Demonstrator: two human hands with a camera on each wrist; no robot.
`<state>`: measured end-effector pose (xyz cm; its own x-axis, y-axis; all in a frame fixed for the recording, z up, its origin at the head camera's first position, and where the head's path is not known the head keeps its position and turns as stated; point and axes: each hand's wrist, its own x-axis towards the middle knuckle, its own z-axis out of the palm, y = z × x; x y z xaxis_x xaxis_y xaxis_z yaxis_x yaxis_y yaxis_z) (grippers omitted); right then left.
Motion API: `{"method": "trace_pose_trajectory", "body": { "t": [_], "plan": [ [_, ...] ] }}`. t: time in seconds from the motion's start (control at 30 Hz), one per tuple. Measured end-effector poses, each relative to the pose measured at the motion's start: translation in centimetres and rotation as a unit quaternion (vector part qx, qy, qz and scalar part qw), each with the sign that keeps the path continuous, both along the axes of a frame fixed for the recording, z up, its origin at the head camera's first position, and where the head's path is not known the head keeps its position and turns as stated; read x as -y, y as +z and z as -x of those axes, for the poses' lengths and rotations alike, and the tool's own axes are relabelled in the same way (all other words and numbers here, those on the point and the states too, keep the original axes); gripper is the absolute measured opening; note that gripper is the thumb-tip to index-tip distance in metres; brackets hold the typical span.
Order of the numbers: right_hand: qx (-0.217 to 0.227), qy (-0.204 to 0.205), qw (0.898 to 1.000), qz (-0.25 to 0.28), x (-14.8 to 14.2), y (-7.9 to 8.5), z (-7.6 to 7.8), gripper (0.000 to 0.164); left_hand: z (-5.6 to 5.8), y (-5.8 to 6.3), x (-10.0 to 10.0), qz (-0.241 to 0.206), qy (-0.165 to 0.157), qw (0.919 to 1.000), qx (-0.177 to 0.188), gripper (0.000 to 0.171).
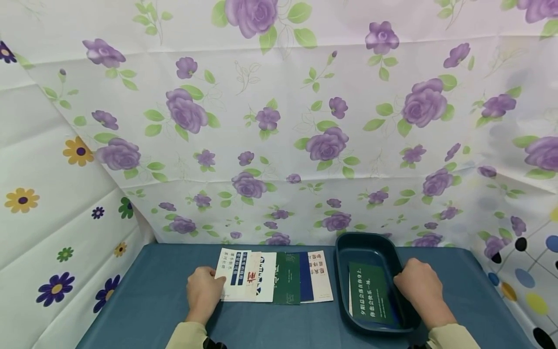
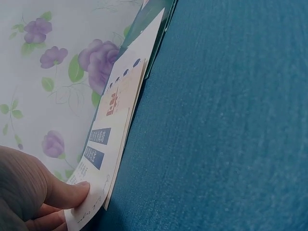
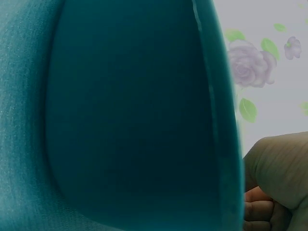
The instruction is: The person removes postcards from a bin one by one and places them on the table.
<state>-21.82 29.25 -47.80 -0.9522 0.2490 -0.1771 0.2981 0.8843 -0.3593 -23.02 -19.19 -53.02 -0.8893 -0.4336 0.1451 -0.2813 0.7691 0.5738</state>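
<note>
At the left end of an overlapping row of printed cards, my left hand (image 1: 204, 293) pinches the edge of a white card (image 1: 233, 289). In the left wrist view the thumb presses on the face of that white card (image 2: 98, 180), which bends slightly near the hand. Further right in the row are a green card (image 1: 286, 281), a dark blue strip and a cream card (image 1: 321, 281). My right hand (image 1: 419, 290) grips the right rim of a dark teal plastic tray (image 1: 339, 271). The tray's outer wall (image 3: 139, 115) fills most of the right wrist view.
Inside the tray lies a green card (image 1: 370, 293) with white writing, over other pieces. A blue cloth (image 1: 170, 271) covers the table. Flowered sheeting (image 1: 279, 140) hangs at the back, with more patterned sheeting at both sides.
</note>
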Motion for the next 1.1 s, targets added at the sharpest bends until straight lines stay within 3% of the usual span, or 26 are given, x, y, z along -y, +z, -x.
{"method": "trace_pose_trajectory", "body": {
  "t": [0.3,0.53,0.73,0.87,1.1],
  "plan": [
    [0.0,0.003,1.0,0.002,0.2,0.1,0.0,0.023,-0.1,0.1,0.1,0.002,0.012,0.9995,0.028,0.025],
    [0.001,0.003,1.0,0.003,0.2,0.0,0.0,0.024,-0.2,0.0,-0.1,0.0,0.011,0.9996,0.024,0.021],
    [0.001,0.009,1.0,0.001,0.2,0.1,0.0,0.023,-0.2,0.3,-1.4,0.001,0.013,0.9984,-0.054,0.013],
    [-0.003,0.009,1.0,-0.002,0.3,0.2,0.0,0.023,-0.2,1.7,-3.2,-0.008,-0.015,0.994,-0.108,0.018],
    [0.006,0.004,1.0,-0.002,0.0,0.1,0.1,0.019,0.3,4.5,-7.8,-0.024,-0.073,0.9856,-0.151,0.027]
  ]
}}
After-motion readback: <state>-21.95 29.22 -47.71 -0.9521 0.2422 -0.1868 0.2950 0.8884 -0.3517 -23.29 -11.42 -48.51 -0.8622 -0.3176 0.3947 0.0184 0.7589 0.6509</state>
